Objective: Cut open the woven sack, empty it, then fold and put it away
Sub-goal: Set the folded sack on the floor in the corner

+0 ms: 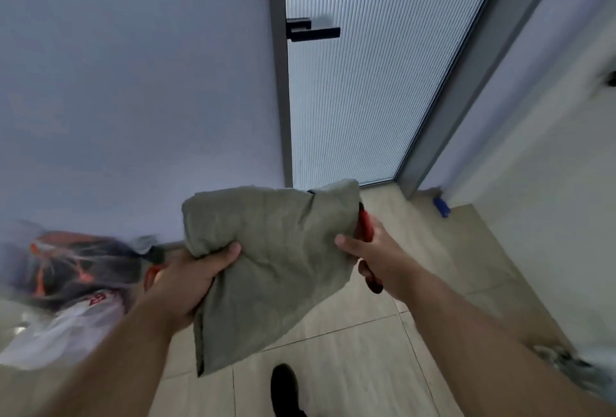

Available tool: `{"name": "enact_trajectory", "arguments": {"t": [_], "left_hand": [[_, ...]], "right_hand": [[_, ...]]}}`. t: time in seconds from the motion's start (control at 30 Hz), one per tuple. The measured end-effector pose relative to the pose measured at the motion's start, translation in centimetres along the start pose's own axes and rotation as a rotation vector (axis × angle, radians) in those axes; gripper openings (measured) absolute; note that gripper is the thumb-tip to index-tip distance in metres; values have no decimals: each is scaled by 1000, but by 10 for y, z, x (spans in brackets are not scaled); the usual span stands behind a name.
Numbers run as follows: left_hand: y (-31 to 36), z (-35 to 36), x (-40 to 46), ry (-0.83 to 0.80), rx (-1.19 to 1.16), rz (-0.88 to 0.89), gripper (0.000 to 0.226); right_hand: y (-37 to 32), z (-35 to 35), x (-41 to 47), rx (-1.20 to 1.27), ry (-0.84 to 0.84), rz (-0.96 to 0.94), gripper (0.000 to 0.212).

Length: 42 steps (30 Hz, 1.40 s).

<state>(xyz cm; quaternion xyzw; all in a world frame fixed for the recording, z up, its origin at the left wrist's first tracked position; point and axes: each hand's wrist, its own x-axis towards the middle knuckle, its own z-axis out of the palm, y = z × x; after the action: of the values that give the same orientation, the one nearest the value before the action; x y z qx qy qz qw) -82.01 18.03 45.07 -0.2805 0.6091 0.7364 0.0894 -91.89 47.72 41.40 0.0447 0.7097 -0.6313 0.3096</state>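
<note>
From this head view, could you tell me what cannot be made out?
- Red-handled tool in the right hand: mostly hidden behind the sack and the hand.
- Pile at left: motion-blurred, contents unreadable.
- Left hand: fingers hidden under the sack.
- Shoe: cut off by the bottom edge.

I see pale blue walls [133,99], ribbed frosted glass door [366,99] with black handle [313,31] beyond the grip, beige tiled floor [350,350] below it.

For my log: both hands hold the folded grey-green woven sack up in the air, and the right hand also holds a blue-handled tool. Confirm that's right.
Not quite. In the head view, the tool's handles in the right hand are red, not blue. The rest stands: the left hand and right hand hold the folded grey-green woven sack up in the air.
</note>
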Motion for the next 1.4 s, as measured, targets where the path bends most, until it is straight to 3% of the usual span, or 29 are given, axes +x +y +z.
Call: {"name": "enact_trajectory", "arguments": {"t": [0.13, 0.17, 0.27, 0.3, 0.37, 0.43, 0.5, 0.57, 0.63, 0.7, 0.8, 0.9, 1.03, 1.2, 1.4], "left_hand": [[45, 18, 35, -168, 76, -83, 46], [56, 22, 44, -195, 74, -98, 52], [78, 39, 78, -321, 30, -146, 100], [83, 48, 89, -389, -9, -171, 102], [88, 75, 108, -544, -127, -234, 89], [88, 107, 129, -591, -178, -287, 72], [83, 136, 158, -713, -267, -200, 52], [81, 162, 187, -755, -357, -152, 53], [87, 194, 215, -591, -275, -361, 62], [86, 222, 251, -248, -92, -277, 66], [70, 285, 307, 29, 101, -140, 64], [46, 339, 360, 249, 151, -124, 46], [25, 374, 417, 230, 93, -262, 31], [-18, 387, 492, 144, 204, -322, 31], [-131, 412, 610, 212, 317, -358, 23]], "right_hand": [[-23, -23, 26, 207, -148, 124, 82], [-27, -28, 31, 241, -196, 142, 77], [-29, -38, 47, 424, -289, 153, 64], [-30, -40, 54, 476, -312, 154, 63], [-33, -43, 70, 523, -372, 139, 51], [-37, -49, 89, 540, -414, 121, 30], [-44, -66, 108, 580, -417, 140, 27], [-46, -103, 130, 605, -415, 113, 18], [-52, -154, 152, 628, -307, 91, 22], [-54, -213, 177, 559, -3, 118, 20], [-50, -278, 220, 219, 476, 102, 16], [-45, -312, 274, 3, 582, 52, 18], [-30, -350, 336, 54, 589, 174, 14], [17, -395, 402, 53, 567, 300, 33], [124, -439, 523, -45, 590, 338, 25]]}}
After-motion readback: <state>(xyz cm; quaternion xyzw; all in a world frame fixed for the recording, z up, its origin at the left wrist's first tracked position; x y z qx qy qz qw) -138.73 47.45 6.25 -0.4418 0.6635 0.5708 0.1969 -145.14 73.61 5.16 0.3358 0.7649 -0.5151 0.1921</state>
